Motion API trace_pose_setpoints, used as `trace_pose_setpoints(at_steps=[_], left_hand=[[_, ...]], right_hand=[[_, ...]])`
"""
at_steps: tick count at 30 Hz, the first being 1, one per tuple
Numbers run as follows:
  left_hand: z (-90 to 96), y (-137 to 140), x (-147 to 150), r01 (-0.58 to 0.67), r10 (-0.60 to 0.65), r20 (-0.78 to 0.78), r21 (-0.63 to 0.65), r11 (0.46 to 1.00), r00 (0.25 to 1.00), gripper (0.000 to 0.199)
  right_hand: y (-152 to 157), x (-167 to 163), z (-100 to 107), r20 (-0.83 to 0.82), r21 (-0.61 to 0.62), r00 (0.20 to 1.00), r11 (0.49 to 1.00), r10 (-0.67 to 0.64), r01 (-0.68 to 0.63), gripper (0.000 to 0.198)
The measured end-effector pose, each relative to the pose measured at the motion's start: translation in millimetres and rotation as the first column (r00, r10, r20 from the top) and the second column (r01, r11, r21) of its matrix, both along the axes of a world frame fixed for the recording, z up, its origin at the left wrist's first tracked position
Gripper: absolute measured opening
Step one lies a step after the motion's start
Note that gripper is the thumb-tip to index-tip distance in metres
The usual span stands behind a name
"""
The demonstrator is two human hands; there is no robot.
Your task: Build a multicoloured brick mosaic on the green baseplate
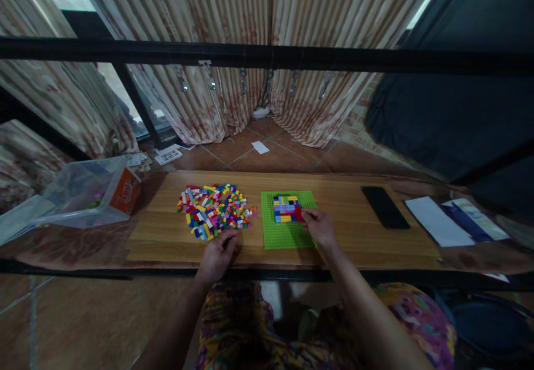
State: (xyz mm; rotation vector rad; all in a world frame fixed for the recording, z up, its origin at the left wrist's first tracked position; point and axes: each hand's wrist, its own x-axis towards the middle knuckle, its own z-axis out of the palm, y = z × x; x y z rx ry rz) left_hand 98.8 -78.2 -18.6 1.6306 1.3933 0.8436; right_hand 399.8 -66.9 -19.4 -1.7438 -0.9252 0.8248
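Observation:
My right hand (319, 228) pinches a red brick (298, 213) at the right edge of a small multicoloured brick build (286, 208). The build has blue, yellow, red, black and light-coloured bricks and sits on a green baseplate (275, 239). Whether the red brick is pressed on or still loose cannot be made out. My left hand (217, 253) rests at the table's front side, just below a heap of loose toy bricks (214, 208). Its fingers are curled in, and anything inside them is hidden.
A black phone (384, 207) lies right of the baseplate on the wooden board (346, 247). White paper (438, 221) and leaflets sit farther right. At the left stands a clear plastic bin (89, 192) with an orange label. A dark metal bar (267, 55) crosses beyond the table, before curtains.

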Motion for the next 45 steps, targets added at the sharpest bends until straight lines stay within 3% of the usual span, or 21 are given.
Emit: trace_pose_setpoints(at_steps=[12,17,21,23,25,28,32,36,39,42,45], left_hand=[[0.2,-0.5,1.4,0.001,0.001,-0.029,0.080,0.997,1.000,0.025],[1.9,-2.6,2.7,0.009,-0.005,-0.033,0.104,0.995,0.999,0.022],[6.1,-5.6,4.2,0.009,-0.007,-0.019,0.115,0.993,1.000,0.021],[8.1,-7.5,3.9,0.026,-0.026,0.002,0.128,0.991,1.000,0.020],[9.5,-9.8,2.6,0.052,-0.055,0.020,0.155,0.987,0.998,0.017],[11.4,-13.8,-0.5,0.103,-0.108,0.010,0.226,0.969,0.994,0.011],[15.0,-19.0,-2.3,0.153,-0.168,0.036,0.266,0.952,0.985,0.013],[17.0,-21.6,-0.5,0.170,-0.189,0.049,0.255,0.952,0.981,0.014],[15.0,-23.8,1.0,0.124,-0.137,0.040,0.243,0.962,0.990,0.014],[9.9,-28.9,-1.8,-0.009,-0.003,0.047,0.258,0.966,0.999,0.016],[4.9,-34.1,-13.9,-0.196,0.183,0.070,0.278,0.940,0.981,0.017]], right_hand=[[-5.9,-2.6,6.6,-0.157,-0.018,0.988,1.000,-0.003,0.000,0.038],[-14.7,0.6,5.3,-0.262,0.019,0.961,0.995,-0.087,0.095,0.041],[-29.2,-1.6,12.5,-0.134,0.077,0.978,0.983,-0.157,0.168,0.040],[-36.4,-14.7,19.9,-0.008,0.109,0.997,0.991,-0.074,0.074,0.039],[-41.0,-37.2,27.0,0.122,0.137,0.988,0.984,0.095,-0.112,0.037],[-40.5,-77.5,30.5,0.292,0.122,0.887,0.906,0.357,-0.405,0.027],[-28.2,-115.3,19.9,0.448,0.074,0.738,0.802,0.505,-0.593,0.023],[-13.3,-128.3,9.5,0.555,0.069,0.652,0.752,0.517,-0.655,0.023],[-7.5,-130.2,8.2,0.616,0.108,0.661,0.786,0.428,-0.609,0.024],[-9.7,-129.1,9.8,0.629,0.139,0.692,0.825,0.353,-0.548,0.024],[-18.1,-129.7,11.5,0.614,0.145,0.702,0.824,0.359,-0.548,0.025]])
